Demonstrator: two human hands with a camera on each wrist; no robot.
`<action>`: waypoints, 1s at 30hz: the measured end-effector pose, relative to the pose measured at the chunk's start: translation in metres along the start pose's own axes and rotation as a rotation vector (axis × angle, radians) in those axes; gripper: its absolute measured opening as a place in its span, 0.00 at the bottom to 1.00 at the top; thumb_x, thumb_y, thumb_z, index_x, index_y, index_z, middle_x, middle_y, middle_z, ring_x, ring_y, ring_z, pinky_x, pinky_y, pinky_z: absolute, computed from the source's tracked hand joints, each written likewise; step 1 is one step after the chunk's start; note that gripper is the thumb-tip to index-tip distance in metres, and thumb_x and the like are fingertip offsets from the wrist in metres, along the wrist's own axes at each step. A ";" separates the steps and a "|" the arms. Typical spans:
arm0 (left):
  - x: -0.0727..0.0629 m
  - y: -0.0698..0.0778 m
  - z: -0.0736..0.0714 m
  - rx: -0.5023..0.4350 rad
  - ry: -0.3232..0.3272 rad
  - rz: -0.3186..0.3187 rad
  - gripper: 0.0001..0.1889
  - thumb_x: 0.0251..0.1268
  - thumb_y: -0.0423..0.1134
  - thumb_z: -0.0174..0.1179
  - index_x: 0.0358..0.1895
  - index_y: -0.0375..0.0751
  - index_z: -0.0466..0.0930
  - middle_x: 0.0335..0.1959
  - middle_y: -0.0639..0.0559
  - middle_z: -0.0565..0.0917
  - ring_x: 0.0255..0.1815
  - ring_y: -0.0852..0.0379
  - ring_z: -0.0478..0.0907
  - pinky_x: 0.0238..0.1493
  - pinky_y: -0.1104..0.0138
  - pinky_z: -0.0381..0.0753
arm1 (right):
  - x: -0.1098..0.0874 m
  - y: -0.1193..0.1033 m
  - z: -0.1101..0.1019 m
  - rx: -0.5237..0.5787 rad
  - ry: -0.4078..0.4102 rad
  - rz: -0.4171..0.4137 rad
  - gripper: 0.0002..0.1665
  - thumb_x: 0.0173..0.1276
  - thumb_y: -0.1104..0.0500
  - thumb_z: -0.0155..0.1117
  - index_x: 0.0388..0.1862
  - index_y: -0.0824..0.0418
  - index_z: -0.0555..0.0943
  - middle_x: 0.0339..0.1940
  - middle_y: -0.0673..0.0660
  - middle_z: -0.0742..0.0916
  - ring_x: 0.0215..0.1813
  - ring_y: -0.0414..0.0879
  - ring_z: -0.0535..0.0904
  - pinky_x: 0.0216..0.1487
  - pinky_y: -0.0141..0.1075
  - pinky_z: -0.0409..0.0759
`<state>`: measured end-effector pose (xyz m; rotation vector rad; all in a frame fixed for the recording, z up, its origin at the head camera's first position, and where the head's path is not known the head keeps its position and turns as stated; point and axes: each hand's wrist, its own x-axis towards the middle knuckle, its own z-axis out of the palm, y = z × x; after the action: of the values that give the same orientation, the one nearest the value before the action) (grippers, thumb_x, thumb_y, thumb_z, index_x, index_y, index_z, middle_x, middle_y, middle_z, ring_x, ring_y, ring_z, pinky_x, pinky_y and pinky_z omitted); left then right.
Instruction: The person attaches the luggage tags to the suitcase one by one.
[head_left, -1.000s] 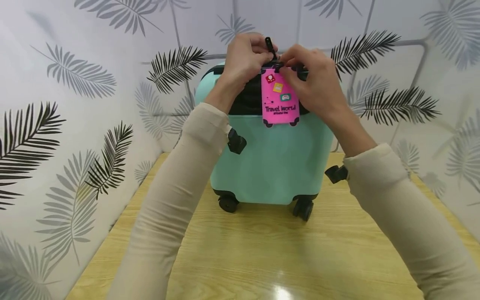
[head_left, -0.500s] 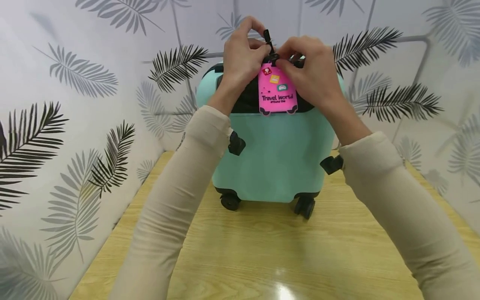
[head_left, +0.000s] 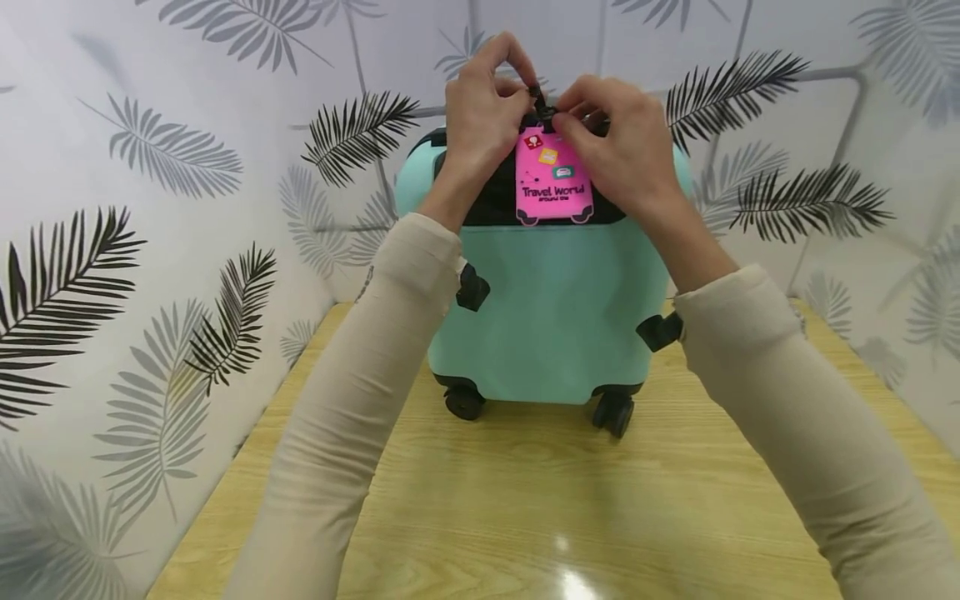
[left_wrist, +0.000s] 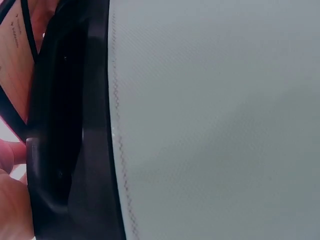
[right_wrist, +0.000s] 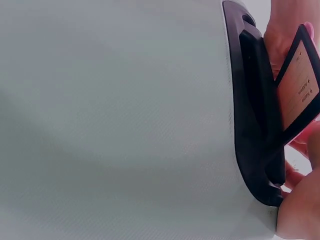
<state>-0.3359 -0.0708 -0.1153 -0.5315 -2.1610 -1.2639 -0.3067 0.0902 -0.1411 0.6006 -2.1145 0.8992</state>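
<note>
A mint-green suitcase (head_left: 555,317) stands upright on the table, its black carry handle (right_wrist: 262,100) running along the top. In front of its dark upper panel hangs a pink luggage tag (head_left: 555,179) printed "Travel World". My left hand (head_left: 483,112) pinches the black strap (head_left: 540,102) above the tag, index finger arched over onto its tip. With thumb and fingers, my right hand (head_left: 626,137) grips the strap's lower part at the tag's top edge. Both wrist views show the tag's back, a framed card (left_wrist: 15,65) with printed lines, beside the handle.
The suitcase's black caster wheels (head_left: 615,412) rest on a wood-grain table (head_left: 525,500). A leaf-patterned wall (head_left: 187,250) stands close behind and to the left. Black wrist cameras (head_left: 472,287) sit at both cuffs.
Both hands have risen a little, and the tag has come up and slightly left. The strap's free tip, which stuck up above the left fingers, is now lower, under the left index finger.
</note>
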 end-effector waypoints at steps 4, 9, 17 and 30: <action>0.000 -0.001 0.001 0.056 0.011 0.038 0.06 0.76 0.30 0.55 0.44 0.43 0.80 0.43 0.48 0.91 0.38 0.55 0.83 0.36 0.69 0.78 | -0.002 0.000 0.001 0.002 0.000 0.003 0.13 0.80 0.54 0.61 0.51 0.60 0.87 0.51 0.58 0.90 0.50 0.47 0.82 0.51 0.36 0.70; -0.001 -0.001 0.001 0.088 0.022 0.060 0.07 0.74 0.29 0.56 0.41 0.44 0.82 0.45 0.49 0.91 0.40 0.56 0.84 0.36 0.70 0.76 | -0.001 -0.002 0.002 -0.004 -0.001 0.019 0.13 0.80 0.53 0.61 0.51 0.58 0.87 0.51 0.56 0.90 0.47 0.46 0.82 0.48 0.33 0.68; -0.001 -0.001 0.000 0.054 0.010 0.058 0.07 0.73 0.29 0.57 0.39 0.46 0.82 0.44 0.49 0.92 0.36 0.58 0.84 0.35 0.70 0.74 | 0.002 -0.003 0.004 -0.042 0.021 0.063 0.13 0.78 0.50 0.61 0.50 0.55 0.88 0.49 0.54 0.91 0.45 0.44 0.84 0.44 0.31 0.67; -0.003 -0.003 -0.002 0.027 -0.029 0.112 0.05 0.73 0.31 0.59 0.41 0.43 0.83 0.40 0.48 0.91 0.36 0.59 0.83 0.38 0.72 0.76 | 0.008 -0.004 0.004 -0.043 -0.004 0.185 0.17 0.76 0.47 0.56 0.49 0.51 0.88 0.46 0.50 0.90 0.42 0.37 0.81 0.42 0.31 0.67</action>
<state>-0.3344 -0.0745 -0.1183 -0.6538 -2.1375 -1.1726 -0.3109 0.0835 -0.1346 0.3899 -2.2137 0.9512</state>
